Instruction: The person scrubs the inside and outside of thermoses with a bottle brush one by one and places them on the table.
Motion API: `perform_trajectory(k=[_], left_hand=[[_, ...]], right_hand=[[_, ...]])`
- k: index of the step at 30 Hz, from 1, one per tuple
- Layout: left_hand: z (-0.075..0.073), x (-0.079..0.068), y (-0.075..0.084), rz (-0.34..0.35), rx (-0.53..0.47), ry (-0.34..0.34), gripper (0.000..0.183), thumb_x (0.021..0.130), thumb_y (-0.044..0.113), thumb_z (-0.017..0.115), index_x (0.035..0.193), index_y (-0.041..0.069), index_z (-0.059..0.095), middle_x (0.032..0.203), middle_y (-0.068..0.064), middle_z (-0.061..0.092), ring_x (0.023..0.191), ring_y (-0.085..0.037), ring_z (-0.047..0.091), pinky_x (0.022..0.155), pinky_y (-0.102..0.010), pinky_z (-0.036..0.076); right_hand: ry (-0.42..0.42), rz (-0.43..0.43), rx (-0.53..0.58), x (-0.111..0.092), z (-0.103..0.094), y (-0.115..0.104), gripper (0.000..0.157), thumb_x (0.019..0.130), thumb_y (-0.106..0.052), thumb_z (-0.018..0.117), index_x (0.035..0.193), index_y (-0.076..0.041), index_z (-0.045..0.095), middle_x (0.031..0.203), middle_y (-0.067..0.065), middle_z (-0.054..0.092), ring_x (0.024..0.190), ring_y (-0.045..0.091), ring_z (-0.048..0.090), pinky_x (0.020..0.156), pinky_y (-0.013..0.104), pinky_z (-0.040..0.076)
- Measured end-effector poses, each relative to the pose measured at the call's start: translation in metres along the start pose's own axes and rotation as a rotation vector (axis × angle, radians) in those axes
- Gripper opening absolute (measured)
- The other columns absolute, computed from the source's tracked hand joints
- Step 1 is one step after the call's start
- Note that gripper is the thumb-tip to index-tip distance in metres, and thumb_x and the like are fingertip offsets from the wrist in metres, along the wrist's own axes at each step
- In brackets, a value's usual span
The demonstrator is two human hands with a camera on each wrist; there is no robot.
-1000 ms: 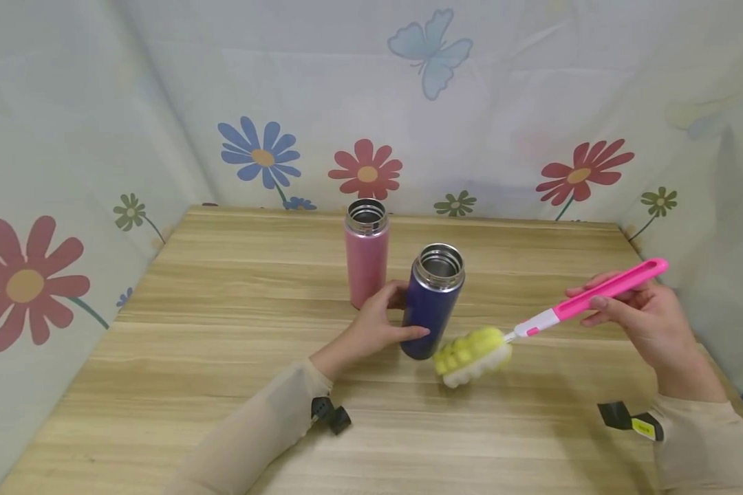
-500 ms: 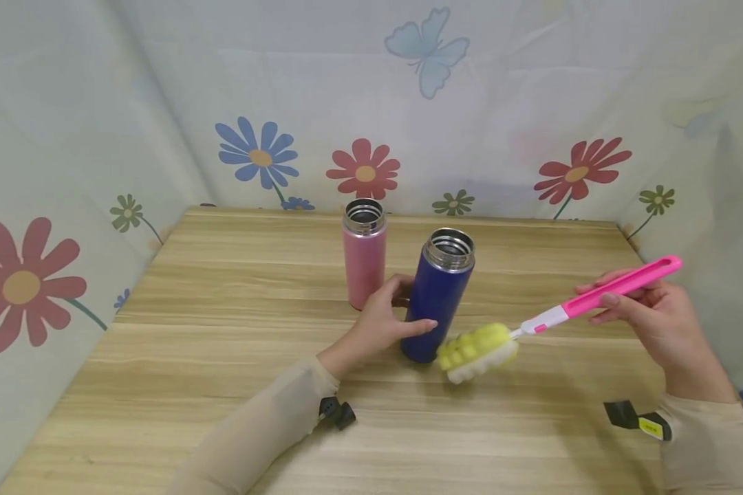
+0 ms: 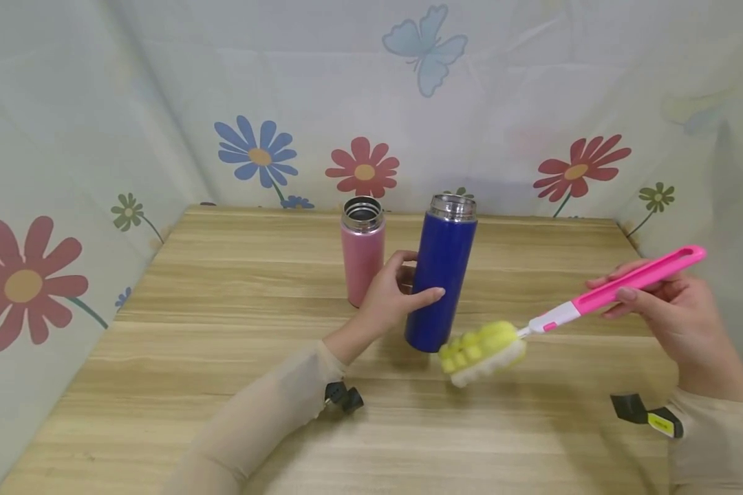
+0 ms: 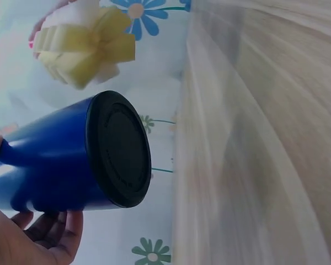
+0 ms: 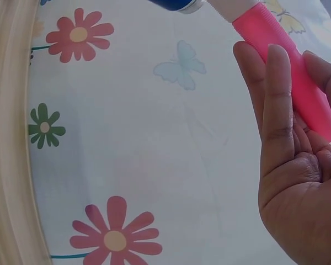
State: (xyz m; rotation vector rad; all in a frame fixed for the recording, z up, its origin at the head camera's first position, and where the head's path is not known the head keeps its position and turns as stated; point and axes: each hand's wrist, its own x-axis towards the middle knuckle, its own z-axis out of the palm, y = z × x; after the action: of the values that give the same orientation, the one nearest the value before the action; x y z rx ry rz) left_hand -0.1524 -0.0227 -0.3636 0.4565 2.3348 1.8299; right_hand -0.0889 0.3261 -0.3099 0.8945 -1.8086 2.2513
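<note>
In the head view my left hand [image 3: 391,295] grips a dark blue, lidless thermos bottle [image 3: 441,275] around its side. The bottle leans slightly right at the top, and the left wrist view shows its black base [image 4: 121,149] lifted off the table. My right hand [image 3: 675,309] holds a bottle brush [image 3: 638,278] by its pink handle, with thumb and fingers pinching it. The brush's yellow and white sponge head [image 3: 484,350] points down and left, close beside the bottle's lower end. A pink thermos bottle [image 3: 363,258], also lidless, stands upright behind my left hand.
A wood-grain table [image 3: 223,385] lies under everything. Pale curtains [image 3: 501,103] printed with flowers and a butterfly close off the back and both sides. The pink bottle stands just left of the blue one.
My left hand has raised the blue bottle, and its mouth has turned away from the camera. My right hand has drifted right and slightly up with the brush. The pink bottle stays put.
</note>
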Motion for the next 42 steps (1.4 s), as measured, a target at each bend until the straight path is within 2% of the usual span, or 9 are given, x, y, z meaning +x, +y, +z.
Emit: perform_trajectory(k=[4, 6, 9, 14, 18, 22, 31, 37, 42], left_hand=[[0.001, 0.002, 0.004, -0.015, -0.009, 0.006, 0.064, 0.082, 0.035, 0.075, 0.134, 0.018, 0.043, 0.116, -0.011, 0.065, 0.102, -0.022, 0.064, 0.088, -0.041, 0.056], [0.002, 0.004, 0.006, -0.023, -0.026, 0.010, 0.064, 0.082, 0.034, 0.075, 0.134, 0.019, 0.042, 0.113, -0.012, 0.066, 0.100, -0.022, 0.064, 0.087, -0.041, 0.056], [0.003, 0.007, 0.010, -0.035, -0.043, 0.019, 0.065, 0.082, 0.034, 0.075, 0.135, 0.020, 0.041, 0.109, -0.013, 0.067, 0.099, -0.022, 0.065, 0.086, -0.042, 0.057], [0.005, 0.013, 0.017, -0.062, -0.067, 0.034, 0.064, 0.083, 0.035, 0.074, 0.135, 0.019, 0.040, 0.107, -0.014, 0.067, 0.097, -0.023, 0.066, 0.087, -0.043, 0.056], [0.004, 0.017, 0.023, -0.090, -0.081, 0.043, 0.064, 0.084, 0.037, 0.073, 0.136, 0.019, 0.040, 0.108, -0.016, 0.067, 0.098, -0.024, 0.067, 0.086, -0.042, 0.057], [0.002, 0.019, 0.025, -0.112, -0.086, 0.054, 0.065, 0.084, 0.038, 0.073, 0.137, 0.019, 0.040, 0.109, -0.016, 0.067, 0.098, -0.025, 0.068, 0.085, -0.042, 0.057], [0.000, 0.027, 0.029, -0.203, -0.093, 0.074, 0.067, 0.083, 0.045, 0.072, 0.136, 0.018, 0.040, 0.120, -0.013, 0.063, 0.103, -0.026, 0.067, 0.086, -0.042, 0.057], [-0.003, 0.032, 0.034, -0.246, -0.150, 0.084, 0.067, 0.084, 0.045, 0.070, 0.135, 0.015, 0.040, 0.121, -0.014, 0.062, 0.104, -0.027, 0.066, 0.083, -0.040, 0.058], [-0.004, 0.033, 0.036, -0.270, -0.157, 0.095, 0.069, 0.084, 0.047, 0.070, 0.136, 0.015, 0.039, 0.123, -0.012, 0.061, 0.105, -0.027, 0.066, 0.085, -0.041, 0.058]], right_hand=[[0.034, 0.040, -0.111, -0.001, 0.007, -0.009, 0.031, 0.090, 0.024, 0.037, 0.109, 0.012, 0.058, 0.103, 0.013, 0.074, 0.095, 0.021, 0.072, 0.068, 0.027, 0.058], [0.026, 0.037, -0.134, -0.001, 0.010, -0.012, 0.031, 0.089, 0.025, 0.038, 0.108, 0.012, 0.059, 0.103, 0.012, 0.074, 0.093, 0.020, 0.072, 0.068, 0.027, 0.058], [-0.009, 0.003, -0.110, 0.001, 0.014, -0.015, 0.030, 0.087, 0.028, 0.038, 0.107, 0.017, 0.057, 0.103, 0.016, 0.073, 0.092, 0.023, 0.072, 0.068, 0.029, 0.058], [-0.074, -0.071, -0.004, 0.002, 0.025, -0.020, 0.025, 0.085, 0.030, 0.038, 0.106, 0.026, 0.052, 0.104, 0.026, 0.070, 0.096, 0.031, 0.071, 0.070, 0.034, 0.058], [-0.139, -0.124, 0.094, 0.005, 0.034, -0.026, 0.024, 0.084, 0.030, 0.040, 0.105, 0.028, 0.050, 0.106, 0.031, 0.067, 0.099, 0.036, 0.069, 0.072, 0.037, 0.058], [-0.192, -0.155, 0.137, 0.009, 0.041, -0.030, 0.023, 0.085, 0.029, 0.042, 0.107, 0.029, 0.049, 0.108, 0.033, 0.066, 0.102, 0.038, 0.068, 0.074, 0.038, 0.057], [-0.168, -0.178, 0.094, 0.008, 0.047, -0.031, 0.022, 0.083, 0.028, 0.048, 0.105, 0.031, 0.049, 0.106, 0.032, 0.067, 0.100, 0.036, 0.069, 0.074, 0.036, 0.058], [-0.182, -0.215, 0.074, 0.011, 0.059, -0.034, 0.022, 0.079, 0.030, 0.052, 0.101, 0.032, 0.050, 0.104, 0.033, 0.067, 0.098, 0.036, 0.069, 0.073, 0.035, 0.059], [-0.187, -0.258, 0.075, 0.013, 0.071, -0.035, 0.022, 0.077, 0.028, 0.056, 0.099, 0.032, 0.052, 0.100, 0.033, 0.068, 0.098, 0.037, 0.069, 0.076, 0.034, 0.059]])
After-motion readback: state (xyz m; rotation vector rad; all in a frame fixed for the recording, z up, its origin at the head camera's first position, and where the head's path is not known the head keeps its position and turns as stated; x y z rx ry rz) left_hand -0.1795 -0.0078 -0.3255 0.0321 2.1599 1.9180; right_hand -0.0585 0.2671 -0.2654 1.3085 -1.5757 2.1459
